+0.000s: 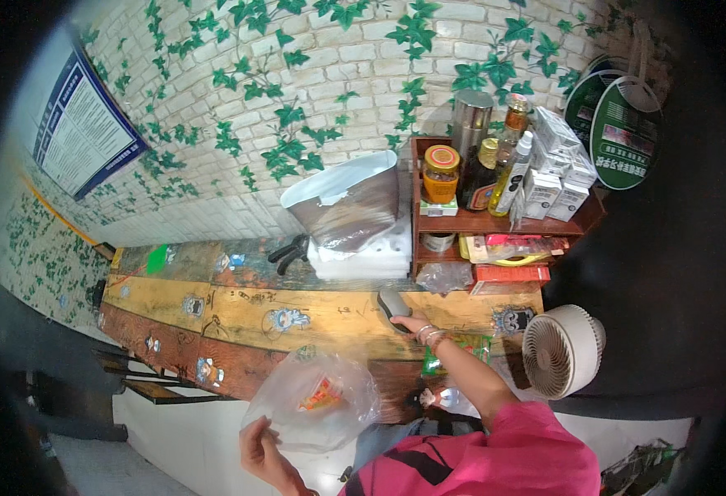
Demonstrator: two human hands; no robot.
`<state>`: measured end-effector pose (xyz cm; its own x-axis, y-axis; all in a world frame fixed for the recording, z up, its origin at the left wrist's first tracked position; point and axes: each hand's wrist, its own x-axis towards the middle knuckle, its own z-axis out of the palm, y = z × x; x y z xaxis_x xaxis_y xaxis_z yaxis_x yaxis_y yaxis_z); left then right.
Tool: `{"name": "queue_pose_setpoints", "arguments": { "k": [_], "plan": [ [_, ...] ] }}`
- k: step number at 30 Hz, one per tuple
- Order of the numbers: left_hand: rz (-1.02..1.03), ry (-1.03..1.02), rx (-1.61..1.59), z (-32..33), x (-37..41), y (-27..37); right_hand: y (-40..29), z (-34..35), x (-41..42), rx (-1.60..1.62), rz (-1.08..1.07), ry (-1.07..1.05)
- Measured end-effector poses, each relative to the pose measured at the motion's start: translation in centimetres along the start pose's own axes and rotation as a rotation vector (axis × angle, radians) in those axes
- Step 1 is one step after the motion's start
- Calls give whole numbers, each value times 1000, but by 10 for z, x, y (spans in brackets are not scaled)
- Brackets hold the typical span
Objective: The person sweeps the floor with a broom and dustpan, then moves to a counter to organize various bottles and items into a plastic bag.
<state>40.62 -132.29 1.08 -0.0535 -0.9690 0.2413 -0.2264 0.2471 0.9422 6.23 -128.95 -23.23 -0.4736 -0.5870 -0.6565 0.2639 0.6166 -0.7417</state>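
My left hand (260, 452) pinches the edge of a clear plastic bag (344, 421) in front of the table's near edge. An orange and red packet (322, 394) shows in the bag. My right hand (407, 325), with bracelets at the wrist, reaches over the table and grips a rounded grey and black object (393, 307). What this object is I cannot tell. Beneath my right forearm lies a green packet (478, 348), partly hidden. Both hands work above a plank table (332, 310) printed with cartoon figures.
A wooden shelf (416, 186) at the back right carries a honey-coloured jar (441, 177), bottles and several white boxes (541, 193). Left of it, a brown and white plastic bag (357, 208) leans over a white stack (363, 263) beside a black-handled tool (290, 253). A white fan (563, 352) stands right.
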Motion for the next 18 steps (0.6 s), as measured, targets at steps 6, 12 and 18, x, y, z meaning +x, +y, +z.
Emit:
{"name": "queue_pose_setpoints", "arguments": {
  "k": [6,12,18],
  "plan": [
    [5,-25,-40,14,4,2,18,-11,-77,678,-59,-36],
    [-20,-73,-106,29,6,-1,-28,-47,-107,22,-601,774],
    [-39,-88,-124,32,7,0,-85,-68,-72,-173,-586,1009]
  ]
}}
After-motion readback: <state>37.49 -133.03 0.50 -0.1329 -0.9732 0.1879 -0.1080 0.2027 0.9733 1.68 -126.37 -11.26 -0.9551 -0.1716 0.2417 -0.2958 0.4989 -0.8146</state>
